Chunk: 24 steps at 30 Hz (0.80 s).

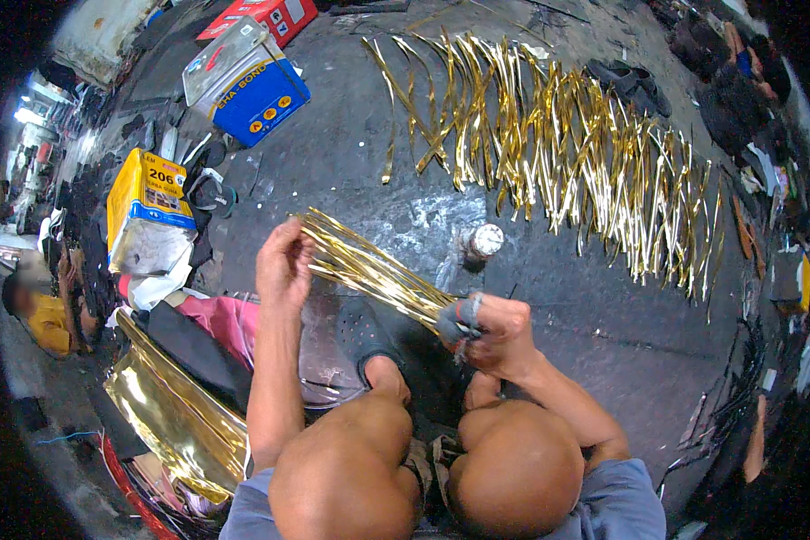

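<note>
A bundle of shiny gold strips (382, 274) stretches slantwise between my hands, above my knees. My right hand (499, 333) is closed round its lower right end, with grey wrapping on some fingers. At the upper left end, my left hand (285, 261) pinches the strips with bent fingers; the exact fingertips are partly hidden. Many more gold strips (549, 135) lie spread in a wide row on the dark floor beyond my hands. A short white-topped cylinder (486, 241) stands on the floor between the bundle and that row.
To the left are a yellow and blue can (148, 202), a clear-topped blue container (261, 99) and a red box (283, 16). A gold sheet (175, 405) lies by my left thigh, near pink material (220, 324). Dark sandals (630, 85) sit beyond the strips. Another person (49, 310) is at far left.
</note>
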Available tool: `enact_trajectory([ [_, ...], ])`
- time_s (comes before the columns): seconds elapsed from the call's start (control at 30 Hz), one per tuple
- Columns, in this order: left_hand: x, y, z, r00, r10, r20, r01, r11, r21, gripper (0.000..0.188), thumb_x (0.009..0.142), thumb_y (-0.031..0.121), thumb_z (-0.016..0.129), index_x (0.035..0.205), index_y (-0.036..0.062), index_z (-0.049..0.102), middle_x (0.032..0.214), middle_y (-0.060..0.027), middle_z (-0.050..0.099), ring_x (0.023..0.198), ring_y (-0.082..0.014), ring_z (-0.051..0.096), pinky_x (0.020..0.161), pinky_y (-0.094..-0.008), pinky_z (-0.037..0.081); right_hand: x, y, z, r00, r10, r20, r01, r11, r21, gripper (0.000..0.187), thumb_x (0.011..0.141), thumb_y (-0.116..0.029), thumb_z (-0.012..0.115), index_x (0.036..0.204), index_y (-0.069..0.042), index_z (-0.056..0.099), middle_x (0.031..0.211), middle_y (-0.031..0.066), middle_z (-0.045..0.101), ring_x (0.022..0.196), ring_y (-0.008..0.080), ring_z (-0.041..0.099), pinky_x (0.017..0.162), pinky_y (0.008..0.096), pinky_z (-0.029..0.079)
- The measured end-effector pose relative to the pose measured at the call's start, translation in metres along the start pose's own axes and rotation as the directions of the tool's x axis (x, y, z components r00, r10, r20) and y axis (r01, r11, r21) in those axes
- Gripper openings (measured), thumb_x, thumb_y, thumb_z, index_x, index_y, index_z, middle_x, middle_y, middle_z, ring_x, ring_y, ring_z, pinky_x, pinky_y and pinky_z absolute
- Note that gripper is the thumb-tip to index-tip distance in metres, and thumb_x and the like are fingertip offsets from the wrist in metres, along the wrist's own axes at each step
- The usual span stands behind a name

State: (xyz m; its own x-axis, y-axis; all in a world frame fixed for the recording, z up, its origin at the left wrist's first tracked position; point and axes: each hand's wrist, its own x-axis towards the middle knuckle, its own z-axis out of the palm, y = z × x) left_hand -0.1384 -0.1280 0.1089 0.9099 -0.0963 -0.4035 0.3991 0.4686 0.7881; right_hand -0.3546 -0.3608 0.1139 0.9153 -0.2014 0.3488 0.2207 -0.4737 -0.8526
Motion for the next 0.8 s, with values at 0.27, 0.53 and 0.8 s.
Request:
enact_trajectory([
  [0.27,0.105,-0.024,-0.128,0.966,-0.048,-0.253,0.107,0.968,0.226,0.015,0.089,0.012,0.075,0.086,0.0017,0.065,0.074,-0.0057,0.065,0.056,-0.0109,0.059,0.046,-0.0209,0.047,-0.101,0.030,-0.038,0.947,0.309,0.086,-0.305,0.951,-0.056,0.024,0.063,-0.007,0.081,0.084,-0.003,0.071,0.069,0.0092,0.066,0.058,0.0169,0.064,0.053,0.0311,0.048],
  [0.53,0.142,-0.057,-0.125,0.844,0.292,-0.450,0.241,0.543,0.805,0.022,0.081,0.015,0.080,0.092,-0.0009,0.068,0.076,-0.0102,0.068,0.064,-0.0237,0.063,0.060,-0.0367,0.052,-0.135,0.041,-0.041,0.819,0.519,0.245,-0.521,0.851,-0.063,0.020,0.076,-0.013,0.076,0.093,-0.005,0.070,0.084,0.0172,0.067,0.075,0.0345,0.069,0.064,0.0411,0.054],
  [0.8,0.101,-0.155,0.064,0.486,0.495,0.720,-0.774,-0.139,0.618,0.024,0.074,0.012,0.076,0.096,0.0057,0.070,0.107,-0.0113,0.065,0.105,-0.0316,0.061,0.091,-0.0414,0.050,-0.163,0.083,-0.023,0.858,0.449,0.250,-0.385,0.884,-0.266,0.031,0.073,-0.013,0.079,0.098,-0.003,0.063,0.094,0.0185,0.067,0.086,0.0406,0.067,0.072,0.0458,0.055],
])
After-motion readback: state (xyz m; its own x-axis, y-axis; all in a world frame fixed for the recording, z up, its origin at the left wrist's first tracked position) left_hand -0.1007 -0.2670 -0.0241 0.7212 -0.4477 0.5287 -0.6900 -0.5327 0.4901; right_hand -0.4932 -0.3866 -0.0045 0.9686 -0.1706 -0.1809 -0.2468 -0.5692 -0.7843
